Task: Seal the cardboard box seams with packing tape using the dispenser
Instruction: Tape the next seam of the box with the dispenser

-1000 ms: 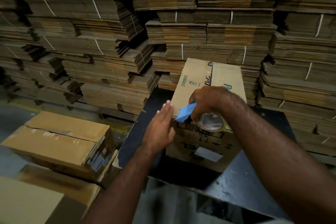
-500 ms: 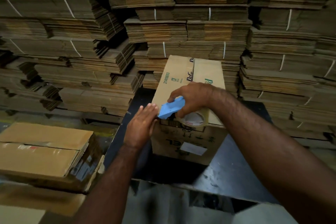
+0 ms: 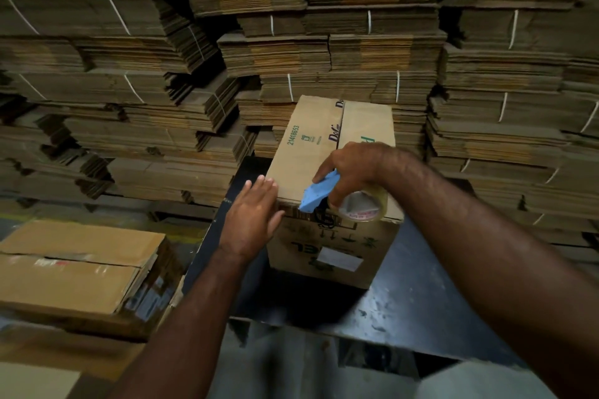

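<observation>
The cardboard box (image 3: 327, 152) stands on the dark counter (image 3: 421, 301). My right hand (image 3: 353, 168) is curled tightly around the blue tape dispenser (image 3: 316, 194), whose roll (image 3: 363, 206) rests at the near top edge of the box, I think to start the tape along the middle seam (image 3: 342, 120). My left hand (image 3: 252, 220) lies flat and spread against the box's left corner, probably to stop it sliding. Behind the box rise stacks of flattened cartons (image 3: 291, 52); left of the box sits another closed box (image 3: 81, 266).

The left hand (image 3: 251, 220) lies flat, fingers together and extended — palm down. The right hand (image 3: 351, 172) is curled closed on the dispenser (image 3: 316, 194), wrist bent downward.
</observation>
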`<action>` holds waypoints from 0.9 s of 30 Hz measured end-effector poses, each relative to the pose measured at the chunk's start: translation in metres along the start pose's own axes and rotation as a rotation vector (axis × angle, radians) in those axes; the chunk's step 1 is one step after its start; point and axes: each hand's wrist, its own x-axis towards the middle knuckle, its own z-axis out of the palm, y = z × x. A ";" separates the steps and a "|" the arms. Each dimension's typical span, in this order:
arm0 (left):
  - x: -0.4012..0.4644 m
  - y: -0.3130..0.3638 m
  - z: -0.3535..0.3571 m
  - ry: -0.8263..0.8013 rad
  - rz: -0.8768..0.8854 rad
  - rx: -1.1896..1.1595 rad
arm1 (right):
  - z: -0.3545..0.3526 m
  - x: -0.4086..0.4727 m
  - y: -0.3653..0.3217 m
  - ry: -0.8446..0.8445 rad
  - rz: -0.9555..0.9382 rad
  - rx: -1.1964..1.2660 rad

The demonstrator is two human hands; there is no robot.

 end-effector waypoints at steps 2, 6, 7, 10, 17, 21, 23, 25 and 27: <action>0.001 0.017 0.003 -0.019 0.014 -0.004 | 0.001 0.001 0.000 0.009 0.000 0.001; -0.003 0.015 0.001 -0.008 0.065 -0.020 | 0.003 0.004 -0.001 0.016 0.003 0.030; -0.003 0.006 -0.002 -0.006 0.080 -0.005 | 0.003 0.005 -0.005 0.028 0.005 0.046; 0.004 -0.016 -0.006 -0.013 0.067 0.045 | -0.001 0.011 -0.026 0.076 0.012 0.056; 0.004 -0.012 -0.007 -0.028 -0.036 -0.046 | -0.002 0.016 -0.032 0.089 0.031 0.059; 0.006 -0.015 -0.005 0.022 -0.009 -0.054 | -0.002 0.007 -0.020 0.083 -0.001 0.114; 0.005 -0.014 -0.005 0.028 -0.001 -0.060 | 0.000 -0.004 -0.010 0.069 -0.010 0.107; 0.005 -0.014 -0.006 0.021 -0.006 -0.057 | 0.003 -0.015 -0.002 0.048 0.002 0.063; 0.006 -0.014 -0.005 -0.001 -0.001 -0.055 | 0.005 -0.020 0.001 0.048 0.024 0.050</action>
